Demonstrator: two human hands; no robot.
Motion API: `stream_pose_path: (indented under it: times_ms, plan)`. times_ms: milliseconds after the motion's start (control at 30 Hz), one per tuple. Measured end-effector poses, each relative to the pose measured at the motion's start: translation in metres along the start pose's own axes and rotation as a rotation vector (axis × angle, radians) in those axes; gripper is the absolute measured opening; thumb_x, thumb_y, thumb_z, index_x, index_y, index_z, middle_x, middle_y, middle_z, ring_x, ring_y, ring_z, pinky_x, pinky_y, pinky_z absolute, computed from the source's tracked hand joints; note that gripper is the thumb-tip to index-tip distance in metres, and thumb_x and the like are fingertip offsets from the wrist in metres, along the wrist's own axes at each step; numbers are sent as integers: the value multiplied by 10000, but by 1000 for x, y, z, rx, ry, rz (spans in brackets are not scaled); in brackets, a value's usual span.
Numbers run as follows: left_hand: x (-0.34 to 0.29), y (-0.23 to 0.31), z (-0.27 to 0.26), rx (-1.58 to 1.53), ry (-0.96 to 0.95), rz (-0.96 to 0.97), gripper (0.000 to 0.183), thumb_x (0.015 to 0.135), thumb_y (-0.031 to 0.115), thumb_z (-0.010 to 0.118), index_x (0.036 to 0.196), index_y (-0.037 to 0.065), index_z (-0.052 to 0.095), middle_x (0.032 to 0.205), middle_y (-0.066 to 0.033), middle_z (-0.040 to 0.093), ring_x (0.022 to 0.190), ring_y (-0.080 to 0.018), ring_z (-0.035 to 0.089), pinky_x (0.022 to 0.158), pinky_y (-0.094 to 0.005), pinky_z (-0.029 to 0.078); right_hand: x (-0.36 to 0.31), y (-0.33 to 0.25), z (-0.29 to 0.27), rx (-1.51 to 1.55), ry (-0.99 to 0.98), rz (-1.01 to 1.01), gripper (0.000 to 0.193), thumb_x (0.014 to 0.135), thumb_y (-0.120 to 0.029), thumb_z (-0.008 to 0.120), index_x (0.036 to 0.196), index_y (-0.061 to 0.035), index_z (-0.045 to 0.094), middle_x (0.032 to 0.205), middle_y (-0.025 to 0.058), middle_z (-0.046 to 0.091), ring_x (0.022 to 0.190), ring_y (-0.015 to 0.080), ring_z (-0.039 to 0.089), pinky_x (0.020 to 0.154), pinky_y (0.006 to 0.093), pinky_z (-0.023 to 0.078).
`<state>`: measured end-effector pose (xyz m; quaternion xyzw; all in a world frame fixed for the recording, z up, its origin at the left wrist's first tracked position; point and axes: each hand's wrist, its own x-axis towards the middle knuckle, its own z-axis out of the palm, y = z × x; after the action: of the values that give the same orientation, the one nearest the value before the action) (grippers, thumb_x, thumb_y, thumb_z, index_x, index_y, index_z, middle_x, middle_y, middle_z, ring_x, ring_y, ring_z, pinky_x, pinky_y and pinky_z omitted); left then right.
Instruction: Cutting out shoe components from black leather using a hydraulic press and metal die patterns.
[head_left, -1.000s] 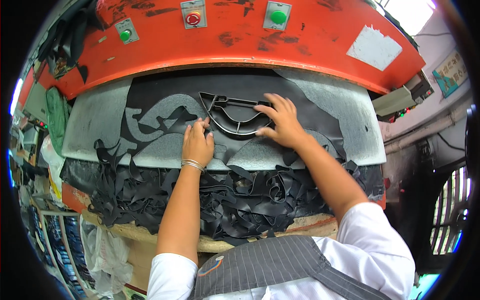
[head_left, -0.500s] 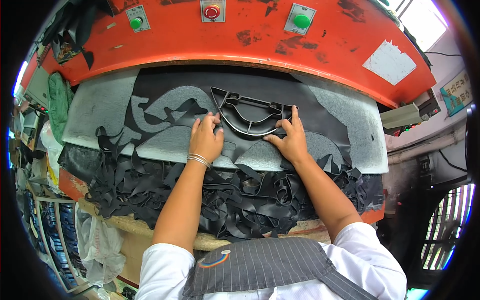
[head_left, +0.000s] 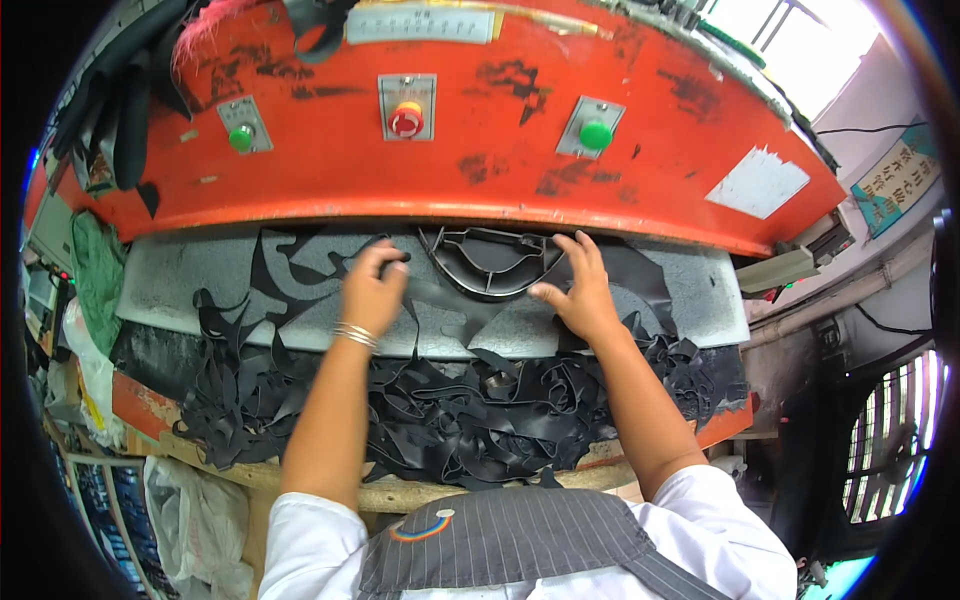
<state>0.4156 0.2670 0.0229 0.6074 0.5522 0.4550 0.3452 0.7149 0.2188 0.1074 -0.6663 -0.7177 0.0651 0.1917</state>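
Observation:
A dark metal cutting die (head_left: 490, 283), half-moon shaped with inner ribs, lies on a sheet of black leather-like material (head_left: 635, 275). Its far side sits close to the red beam's lower edge. Open, with thumb and fingers apart, my right hand (head_left: 585, 298) is at the die's right end. My left hand (head_left: 373, 295) is left of the die and off it, fingers curled. A thin black strip (head_left: 412, 318) of scrap shows at its fingers and seems pinched there, though blur softens it. Beneath lies a pale grey cutting board (head_left: 165, 270).
The red machine beam (head_left: 330, 180) spans the far side, with green buttons (head_left: 596, 136) and a red stop button (head_left: 405, 120). Tangled black scraps (head_left: 480, 415) heap along the near edge. Plastic bags (head_left: 200, 520) hang at the lower left.
My left hand has left the die and moved left, its fingers curling. My right hand stays by the die's right end. The view has tilted up, showing more of the red beam.

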Motion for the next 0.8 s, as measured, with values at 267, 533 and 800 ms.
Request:
stream_pose_path:
  times_ms: [267,533,800]
  plan:
    - [90,33,-156,63,631,272,241,991,209,513,873,20,604,829,-68,615,773,-176,579,733,-326,463,76,-50,-60,412,481,103,301,855,-185,724,1004,-26,516,792,39,527,660,133,500,627,267,460]
    - [45,87,-172,295,-83,-10,345,956,225,522,695,10,455,628,-150,447,573,-302,459,565,-392,374,15,-34,-63,545,89,301,231,862,-165,693,901,-15,521,717,84,553,633,172,544,605,339,457]
    - [-165,131,-132,359,-625,-66,185,810,275,655,804,96,699,820,-84,632,816,-296,597,724,-405,493,-157,-70,-107,202,-759,-81,459,714,-396,778,960,-49,606,971,154,600,910,355,586,796,442,480]
